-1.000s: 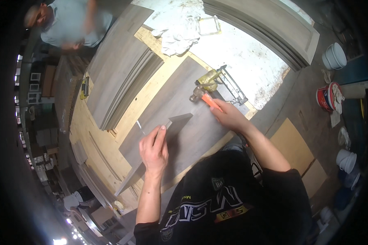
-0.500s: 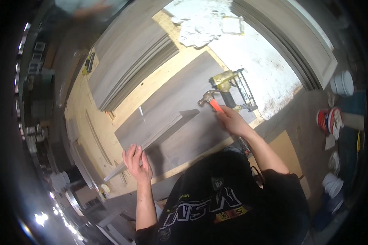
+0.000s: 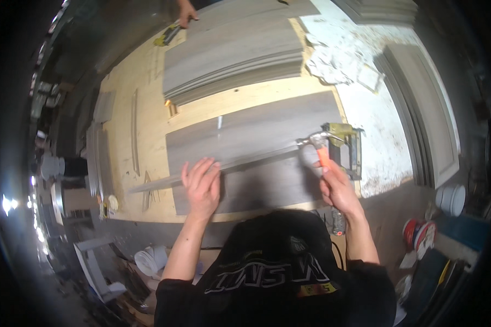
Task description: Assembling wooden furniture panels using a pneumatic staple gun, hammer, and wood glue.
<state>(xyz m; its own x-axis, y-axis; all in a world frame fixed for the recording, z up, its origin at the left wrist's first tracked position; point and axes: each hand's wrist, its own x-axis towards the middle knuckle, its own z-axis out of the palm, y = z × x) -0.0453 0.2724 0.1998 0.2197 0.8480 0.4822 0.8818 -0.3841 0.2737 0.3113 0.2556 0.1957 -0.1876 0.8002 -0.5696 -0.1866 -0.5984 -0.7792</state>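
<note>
Viewed from my remote station, landmark: the large grey panel (image 3: pixel 273 120), lying flat on the plywood bench top (image 3: pixel 153 117). Item one, a long narrow grey strip (image 3: pixel 256 158), set across that panel; its left end overhangs the panel's left edge, its right end lies over the panel's right-hand part. Item two, left hand (image 3: pixel 202 188), above the panel's near left part: fingers loosely bent and a little apart, tips at the strip; I cannot tell whether they pinch it or only rest there. Item three, right hand (image 3: pixel 338 188), by the panel's right end: fingers closed around the orange handle of a claw hammer (image 3: pixel 324 155), whose metal head sits at the strip's right end; contact between the two I cannot confirm. Governing relation, as I judge it: the strip's long axis runs left to right along the panel, rising slightly away from the wearer toward the right; from the left fingertips its longer part reaches rightward, to the hammer. The left hand is the nearer to the strip. Also listed: a yellow and dark nail gun (image 3: pixel 355 155), at the panel's right end; a stack of grey boards (image 3: pixel 234 60), beyond the panel; a crumpled white cloth (image 3: pixel 330 60), past the panel's far right corner.
</note>
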